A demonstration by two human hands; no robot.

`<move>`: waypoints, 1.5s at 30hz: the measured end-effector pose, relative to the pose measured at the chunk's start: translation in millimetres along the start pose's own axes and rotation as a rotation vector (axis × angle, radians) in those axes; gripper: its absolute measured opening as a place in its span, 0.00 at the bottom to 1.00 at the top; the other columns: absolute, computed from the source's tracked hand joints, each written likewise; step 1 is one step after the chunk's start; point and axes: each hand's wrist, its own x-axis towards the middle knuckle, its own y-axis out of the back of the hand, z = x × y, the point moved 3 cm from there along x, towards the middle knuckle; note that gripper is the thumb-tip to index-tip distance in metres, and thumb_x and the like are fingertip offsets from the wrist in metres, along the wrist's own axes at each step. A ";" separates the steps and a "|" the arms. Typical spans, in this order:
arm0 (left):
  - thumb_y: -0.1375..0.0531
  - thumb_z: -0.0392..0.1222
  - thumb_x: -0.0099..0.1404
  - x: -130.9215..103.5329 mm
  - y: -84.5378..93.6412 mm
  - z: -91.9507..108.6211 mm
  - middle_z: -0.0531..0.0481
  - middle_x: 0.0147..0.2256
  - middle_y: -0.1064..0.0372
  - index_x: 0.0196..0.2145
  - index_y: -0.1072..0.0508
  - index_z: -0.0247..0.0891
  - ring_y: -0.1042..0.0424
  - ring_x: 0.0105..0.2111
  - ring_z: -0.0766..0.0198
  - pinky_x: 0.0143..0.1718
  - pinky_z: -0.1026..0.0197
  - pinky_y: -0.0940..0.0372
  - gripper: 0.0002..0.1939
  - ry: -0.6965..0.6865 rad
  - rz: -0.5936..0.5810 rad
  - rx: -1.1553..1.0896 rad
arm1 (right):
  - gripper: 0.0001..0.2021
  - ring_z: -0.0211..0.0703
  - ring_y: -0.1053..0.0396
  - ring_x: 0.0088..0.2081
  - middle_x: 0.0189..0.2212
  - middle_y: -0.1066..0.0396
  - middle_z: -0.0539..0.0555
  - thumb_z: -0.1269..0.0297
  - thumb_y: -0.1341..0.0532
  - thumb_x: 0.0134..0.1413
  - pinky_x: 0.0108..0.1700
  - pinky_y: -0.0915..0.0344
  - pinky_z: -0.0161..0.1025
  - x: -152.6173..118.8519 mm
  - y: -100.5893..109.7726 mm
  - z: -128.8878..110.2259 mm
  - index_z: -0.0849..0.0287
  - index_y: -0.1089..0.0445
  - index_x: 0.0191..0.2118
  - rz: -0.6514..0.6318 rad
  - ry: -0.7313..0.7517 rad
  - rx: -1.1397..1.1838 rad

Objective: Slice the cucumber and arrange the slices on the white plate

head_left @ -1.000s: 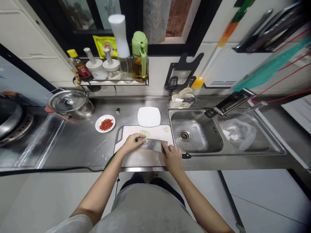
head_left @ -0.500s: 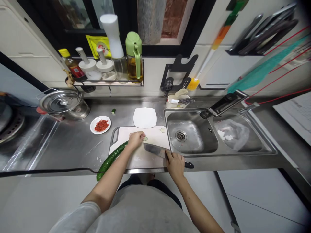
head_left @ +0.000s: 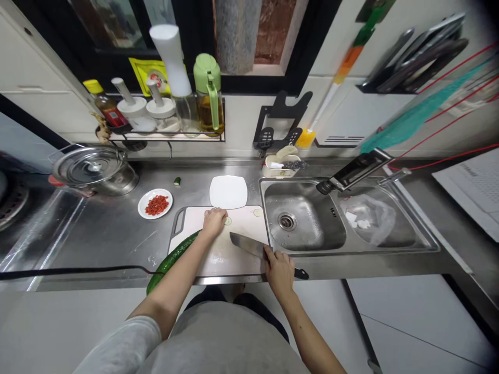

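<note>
My left hand (head_left: 215, 222) is closed over the upper end of a long green cucumber (head_left: 175, 259), and a pale round cut face (head_left: 227, 221) shows just beyond my fingers. Its other end passes beneath my forearm and overhangs the counter's front edge. In my right hand (head_left: 280, 267) is a kitchen knife (head_left: 248, 244) with a broad blade and black handle; the blade points left, apart from the cucumber. Both hands are over a white cutting board (head_left: 234, 259). One thin cucumber slice (head_left: 258, 212) lies at the board's upper right corner.
Behind the board sits a white square plate (head_left: 228, 191). To the left are a plate of chopped red pieces (head_left: 155, 203), a cucumber end (head_left: 177, 181) and a lidded steel pot (head_left: 95, 169). A double sink (head_left: 307, 218) adjoins the right side. A black cable (head_left: 78, 270) crosses the front left.
The view has shifted slightly, moving the whole scene left. My left hand still grips the cucumber, with its fingers a little farther forward. The knife stays in my right hand, nearly unmoved.
</note>
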 end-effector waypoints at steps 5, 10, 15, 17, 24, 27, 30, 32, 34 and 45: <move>0.45 0.40 0.65 -0.6 1.4 0.6 0.44 0.39 0.29 0.34 0.23 0.42 0.36 0.45 0.53 0.47 0.50 0.47 0.10 0.028 0.001 0.026 | 0.20 0.47 0.37 0.41 0.35 0.29 0.56 0.69 0.43 0.58 0.43 0.50 0.41 2.8 0.8 -3.7 0.53 0.33 0.57 0.030 -0.004 0.029; 0.44 0.40 0.64 -11.8 10.7 -22.2 0.46 0.40 0.30 0.39 0.23 0.45 0.35 0.45 0.54 0.46 0.51 0.42 0.10 0.110 0.051 -0.105 | 0.19 0.47 0.34 0.43 0.37 0.27 0.56 0.67 0.46 0.60 0.43 0.48 0.40 6.8 1.2 -5.8 0.53 0.33 0.57 0.005 -0.039 0.118; 0.45 0.42 0.66 -49.5 24.9 -61.1 0.47 0.39 0.30 0.40 0.23 0.42 0.31 0.41 0.59 0.45 0.55 0.36 0.11 0.097 0.158 -0.256 | 0.17 0.43 0.30 0.41 0.41 0.25 0.55 0.61 0.54 0.67 0.39 0.45 0.36 16.5 4.1 -22.9 0.57 0.31 0.50 -0.143 0.008 0.301; 0.45 0.43 0.66 -65.7 28.6 -68.8 0.48 0.40 0.29 0.40 0.24 0.41 0.30 0.41 0.60 0.46 0.56 0.35 0.11 0.018 0.151 -0.288 | 0.18 0.43 0.29 0.39 0.37 0.24 0.56 0.60 0.55 0.67 0.35 0.46 0.36 21.1 6.5 -37.5 0.59 0.31 0.46 -0.240 0.021 0.293; 0.48 0.43 0.68 -92.3 25.4 -65.9 0.46 0.47 0.28 0.49 0.27 0.41 0.30 0.48 0.60 0.52 0.56 0.36 0.16 -0.067 0.095 -0.292 | 0.15 0.46 0.28 0.38 0.37 0.25 0.58 0.62 0.54 0.66 0.34 0.47 0.37 35.2 25.0 -99.3 0.60 0.33 0.46 -0.359 0.147 0.272; 0.49 0.44 0.68 -96.7 23.5 -62.6 0.43 0.48 0.28 0.52 0.30 0.38 0.31 0.49 0.57 0.53 0.54 0.38 0.18 0.071 0.101 -0.181 | 0.15 0.46 0.29 0.39 0.38 0.25 0.58 0.63 0.54 0.66 0.35 0.47 0.37 38.1 31.9 -112.2 0.60 0.36 0.51 -0.369 0.174 0.272; 0.46 0.46 0.67 -102.1 28.6 -56.1 0.43 0.47 0.28 0.50 0.30 0.39 0.31 0.49 0.54 0.50 0.53 0.37 0.17 0.159 0.040 -0.070 | 0.15 0.47 0.29 0.39 0.38 0.26 0.58 0.63 0.54 0.66 0.35 0.47 0.37 38.1 33.2 -113.7 0.60 0.37 0.51 -0.388 0.171 0.264; 0.44 0.49 0.65 -105.2 34.5 -50.6 0.44 0.45 0.28 0.49 0.31 0.41 0.30 0.46 0.53 0.46 0.54 0.37 0.17 0.176 -0.032 -0.028 | 0.15 0.47 0.29 0.39 0.38 0.26 0.58 0.63 0.54 0.65 0.34 0.47 0.37 36.8 31.1 -111.0 0.60 0.36 0.51 -0.394 0.161 0.262; 0.43 0.50 0.64 -107.4 40.2 -46.0 0.45 0.43 0.27 0.49 0.31 0.43 0.29 0.44 0.54 0.43 0.56 0.37 0.17 0.178 -0.090 -0.014 | 0.15 0.47 0.29 0.40 0.38 0.26 0.58 0.63 0.54 0.65 0.34 0.47 0.37 35.0 27.4 -107.7 0.60 0.36 0.51 -0.400 0.152 0.261; 0.46 0.47 0.66 -113.1 36.1 -52.4 0.49 0.48 0.31 0.55 0.32 0.47 0.32 0.48 0.59 0.49 0.58 0.37 0.19 -0.012 0.008 -0.117 | 0.16 0.48 0.29 0.42 0.40 0.26 0.59 0.62 0.54 0.65 0.37 0.45 0.38 30.6 19.0 -104.6 0.60 0.36 0.52 -0.416 0.176 0.267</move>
